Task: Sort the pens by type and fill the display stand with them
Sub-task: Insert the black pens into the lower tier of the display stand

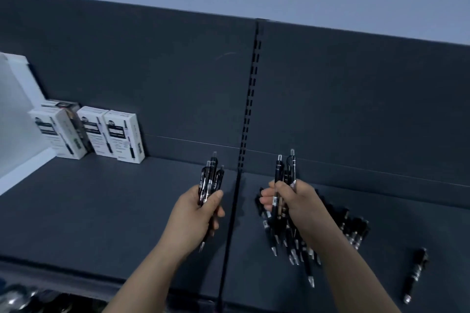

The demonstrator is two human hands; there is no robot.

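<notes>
My left hand [197,213] grips a bunch of black click pens [211,178], held upright with their tips pointing down, above the dark shelf [114,211]. To its right, my right hand [292,201] grips a second bunch of black pens [286,170], slimmer ones with silver clickers at the top. Under and behind the right hand lies a loose pile of black pens [353,229] on the shelf, partly hidden by my wrist. A single black pen [415,274] lies apart at the far right.
Several white pen boxes [112,134] stand at the back left of the shelf beside a white panel [17,114]. A slotted upright [250,99] divides the dark back wall. The shelf's front edge [76,279] runs along the bottom.
</notes>
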